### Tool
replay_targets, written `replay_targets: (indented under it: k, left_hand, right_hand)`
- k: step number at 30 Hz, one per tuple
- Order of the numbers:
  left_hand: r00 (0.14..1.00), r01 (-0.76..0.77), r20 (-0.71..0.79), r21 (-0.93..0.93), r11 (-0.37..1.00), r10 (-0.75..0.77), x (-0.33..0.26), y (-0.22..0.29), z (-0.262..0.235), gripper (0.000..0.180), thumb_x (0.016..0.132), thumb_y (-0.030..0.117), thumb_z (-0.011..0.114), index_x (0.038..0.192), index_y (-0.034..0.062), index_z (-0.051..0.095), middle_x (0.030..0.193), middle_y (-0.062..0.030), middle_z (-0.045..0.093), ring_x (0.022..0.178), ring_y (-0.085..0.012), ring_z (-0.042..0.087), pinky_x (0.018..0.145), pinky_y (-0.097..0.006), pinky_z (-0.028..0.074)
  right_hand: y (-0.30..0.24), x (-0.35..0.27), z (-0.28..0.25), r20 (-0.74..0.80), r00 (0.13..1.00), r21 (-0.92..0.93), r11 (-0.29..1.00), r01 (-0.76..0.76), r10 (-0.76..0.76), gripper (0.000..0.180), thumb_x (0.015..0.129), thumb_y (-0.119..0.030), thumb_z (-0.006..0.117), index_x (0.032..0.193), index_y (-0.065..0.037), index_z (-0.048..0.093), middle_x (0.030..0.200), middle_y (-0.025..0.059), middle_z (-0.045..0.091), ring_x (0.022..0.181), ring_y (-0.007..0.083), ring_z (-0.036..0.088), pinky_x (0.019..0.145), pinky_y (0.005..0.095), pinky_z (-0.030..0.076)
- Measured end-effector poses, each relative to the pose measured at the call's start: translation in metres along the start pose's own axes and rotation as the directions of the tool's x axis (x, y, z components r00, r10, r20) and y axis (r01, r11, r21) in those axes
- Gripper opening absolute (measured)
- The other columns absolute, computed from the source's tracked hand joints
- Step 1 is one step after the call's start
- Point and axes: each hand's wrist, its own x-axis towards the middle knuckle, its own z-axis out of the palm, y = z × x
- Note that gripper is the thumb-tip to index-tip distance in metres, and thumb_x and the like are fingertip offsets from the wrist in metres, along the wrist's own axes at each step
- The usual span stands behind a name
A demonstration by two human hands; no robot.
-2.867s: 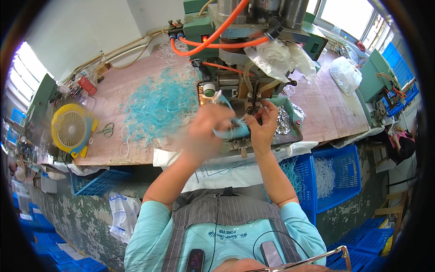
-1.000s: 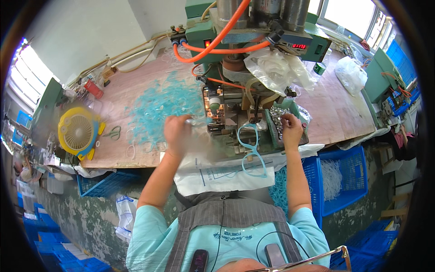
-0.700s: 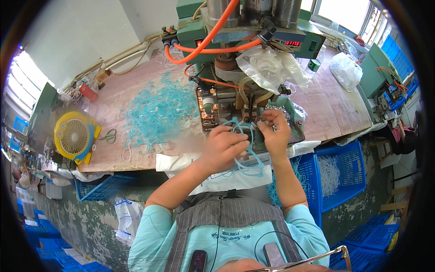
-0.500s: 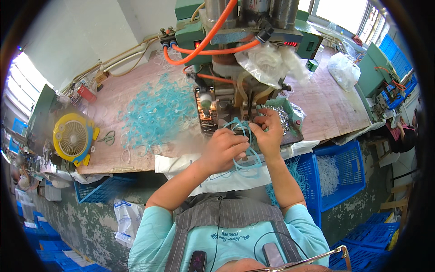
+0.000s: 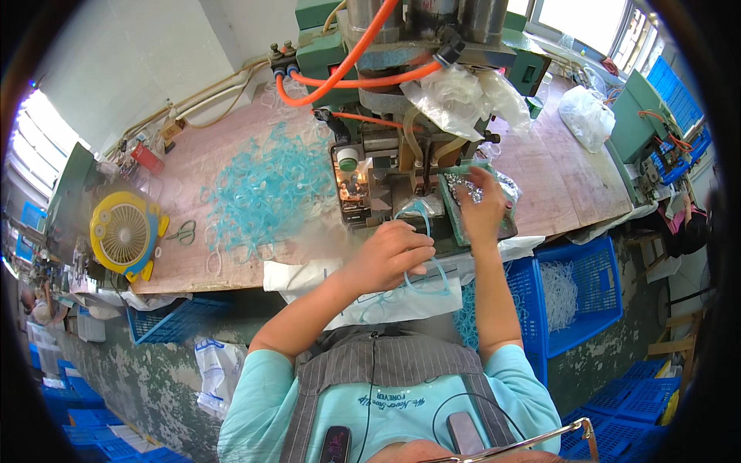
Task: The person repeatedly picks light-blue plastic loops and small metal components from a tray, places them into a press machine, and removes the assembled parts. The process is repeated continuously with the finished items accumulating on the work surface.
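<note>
My left hand (image 5: pixel 390 256) is closed on a light-blue plastic loop (image 5: pixel 441 279), thin and bent like a goggle strap. The loop's upper end rises beside the fingers toward the press's work area, and its lower part hangs over a white sheet. To the right, my right hand (image 5: pixel 485 207) reaches over a green tray (image 5: pixel 454 219) of small shiny metal pieces (image 5: pixel 465 189). Its fingers are bent but apart, down among the pieces; whether a fingertip touches one is too small to tell. Just ahead of both hands stands the press (image 5: pixel 378 100).
A pile of light-blue loops (image 5: pixel 266 193) covers the table left of the press. Beyond it are green-handled scissors (image 5: pixel 184 233) and a yellow fan (image 5: pixel 125 235). A blue crate (image 5: pixel 583 320) with pale loops stands at the lower right. Orange hoses (image 5: pixel 347 81) curve across the press.
My right hand has left the loop beside the left hand and moved right, up over the metal pieces. The left hand keeps the loop and has shifted slightly right.
</note>
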Motion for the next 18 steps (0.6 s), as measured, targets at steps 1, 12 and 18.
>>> replay_targets:
  k: [1,12,18]
  left_hand:
    - [1.0,-0.02,-0.005,0.01,1.0,0.02,-0.001,-0.002,0.001,0.029,0.084,0.024,0.068,0.106,0.0062,0.063,0.106,-0.0096,0.065,0.093,-0.0285,0.062,0.087,-0.045,0.048]
    - [0.996,-0.029,-0.083,-0.002,1.0,0.028,-0.001,0.0,0.002,0.032,0.079,0.02,0.073,0.105,0.0064,0.062,0.106,-0.0081,0.064,0.093,-0.0274,0.062,0.09,-0.044,0.048]
    - [0.996,-0.076,-0.011,0.334,0.94,0.085,-0.021,-0.013,-0.022,0.036,0.081,0.03,0.07,0.109,0.0097,0.063,0.113,-0.0079,0.062,0.104,-0.0249,0.059,0.094,-0.047,0.044]
  right_hand:
    - [0.022,0.004,-0.001,-0.056,0.998,-0.194,0.981,0.023,-0.034,0.035,0.071,-0.009,0.075,0.105,-0.01,0.065,0.093,0.0062,0.07,0.088,0.027,0.064,0.081,0.0391,0.048]
    - [0.083,-0.017,0.011,0.213,0.974,-0.501,0.848,0.172,-0.072,0.016,0.079,-0.028,0.07,0.09,-0.016,0.067,0.088,0.0015,0.067,0.09,0.0246,0.059,0.087,0.0444,0.034]
    - [0.081,-0.017,0.006,0.085,0.985,-0.354,0.92,0.17,-0.149,0.005,0.078,-0.018,0.07,0.082,-0.017,0.067,0.081,0.0009,0.065,0.082,0.025,0.058,0.077,0.0405,0.039]
